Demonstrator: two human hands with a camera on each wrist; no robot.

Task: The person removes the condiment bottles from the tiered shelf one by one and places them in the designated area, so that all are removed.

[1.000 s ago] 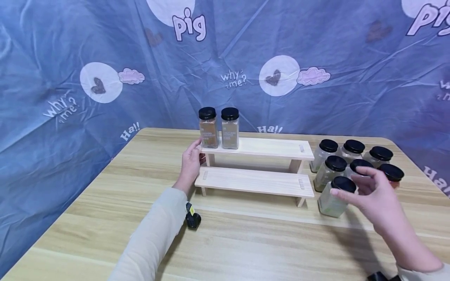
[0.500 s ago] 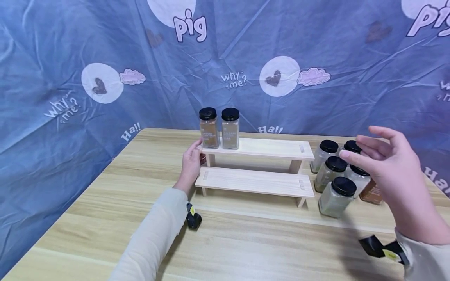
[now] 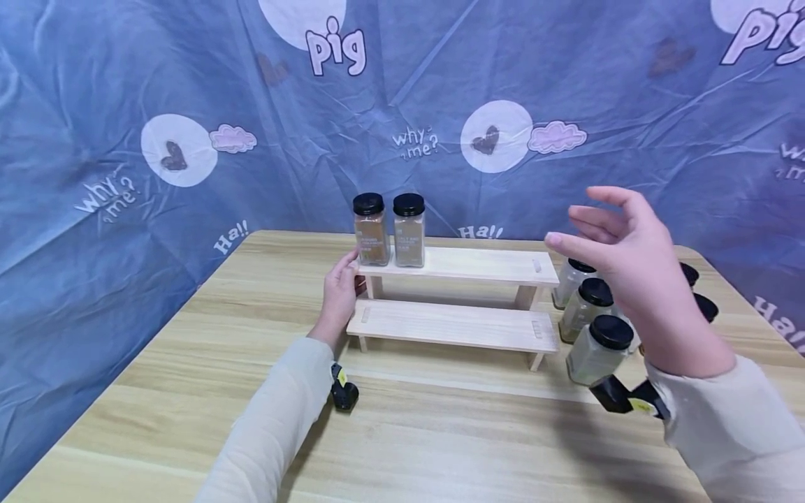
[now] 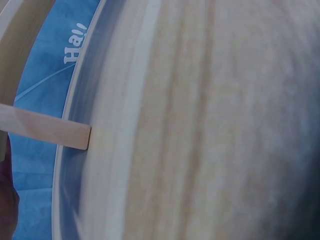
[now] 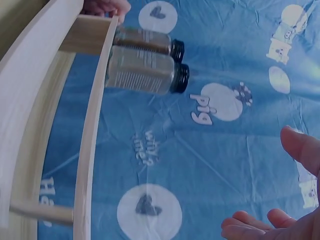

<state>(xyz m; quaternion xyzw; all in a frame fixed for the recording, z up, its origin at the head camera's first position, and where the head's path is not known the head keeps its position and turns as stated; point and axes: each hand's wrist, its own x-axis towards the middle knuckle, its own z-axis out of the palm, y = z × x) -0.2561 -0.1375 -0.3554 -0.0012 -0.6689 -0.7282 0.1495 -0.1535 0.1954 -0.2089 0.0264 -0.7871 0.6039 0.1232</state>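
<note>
A two-tier wooden shelf rack point(image 3: 453, 325) stands mid-table. On the left of its upper tier are a spice jar of orange-brown powder point(image 3: 372, 241) and a spice jar of beige powder point(image 3: 409, 241), both upright with black lids; they also show in the right wrist view. My left hand point(image 3: 340, 293) grips the upper tier's left end, thumb near the brown jar, some fingers hidden behind. Raised in the air right of the rack, my right hand point(image 3: 635, 258) holds nothing, its thumb and fingers apart. It partly covers a group of black-lidded spice jars, including a front jar point(image 3: 594, 356).
The wooden table point(image 3: 440, 440) runs back to a blue printed cloth point(image 3: 352, 126). Behind my right wrist, several jars are partly hidden; one black lid point(image 3: 706, 307) shows beyond it. A black wrist camera point(image 3: 344, 391) sits at my left cuff.
My right hand has risen from beside the front jars, first up and rightward, then leftward toward the rack, with nothing in it. My left hand keeps its place on the rack.
</note>
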